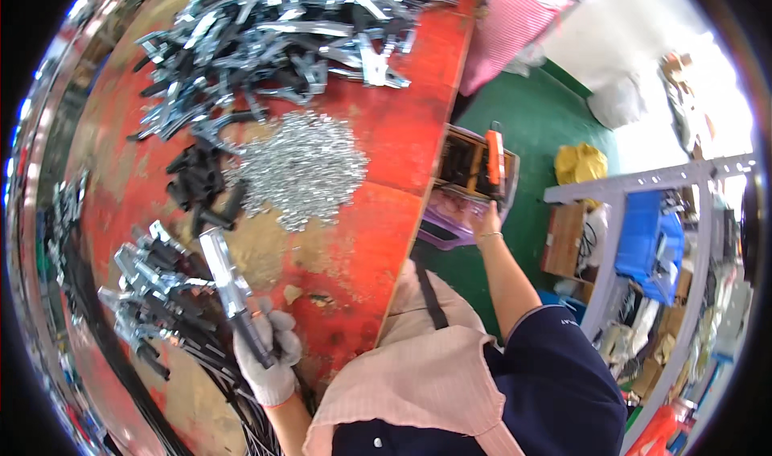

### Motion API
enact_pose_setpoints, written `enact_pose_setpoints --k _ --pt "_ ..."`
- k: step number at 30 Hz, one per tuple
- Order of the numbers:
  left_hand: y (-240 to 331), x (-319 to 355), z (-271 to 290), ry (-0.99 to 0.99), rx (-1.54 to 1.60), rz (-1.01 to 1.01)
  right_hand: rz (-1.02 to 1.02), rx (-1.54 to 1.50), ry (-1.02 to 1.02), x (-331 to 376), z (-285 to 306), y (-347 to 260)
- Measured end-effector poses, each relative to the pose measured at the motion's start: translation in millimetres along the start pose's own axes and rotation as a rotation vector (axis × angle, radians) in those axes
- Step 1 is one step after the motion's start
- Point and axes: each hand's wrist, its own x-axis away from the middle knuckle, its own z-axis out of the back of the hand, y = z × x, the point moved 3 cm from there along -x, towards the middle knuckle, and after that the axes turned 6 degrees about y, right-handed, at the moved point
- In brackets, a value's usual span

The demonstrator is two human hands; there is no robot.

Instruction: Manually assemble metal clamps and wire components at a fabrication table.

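Note:
My left hand, in a white glove, is closed around the black grip of a shiny metal part that points away from me, over the red worktable. Just left of it lies a heap of similar metal parts with black grips. Off the table's right edge, my bare right hand is closed on the dark lower end of a long orange-and-black tool. That tool stands out over an open box with wooden-looking edges. My fingers partly hide its lower end.
On the worktable are a pile of small silver pieces, black sleeves and a large heap of metal parts. Long black rods lie at left. To the right stand a grey metal rack, a blue bin and a yellow bag.

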Motion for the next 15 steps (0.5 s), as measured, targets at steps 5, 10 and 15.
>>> enact_pose_setpoints --k 5,10,15 --pt "6 3 2 -0.057 -0.044 0.042 0.191 0.221 -0.125 86 -62 -49" --pt "2 3 7 -0.119 -0.004 0.074 0.902 0.414 -0.476 262 -170 -127" --pt "3 5 4 -0.141 -0.057 0.072 1.556 0.866 -1.296 378 -245 -103"
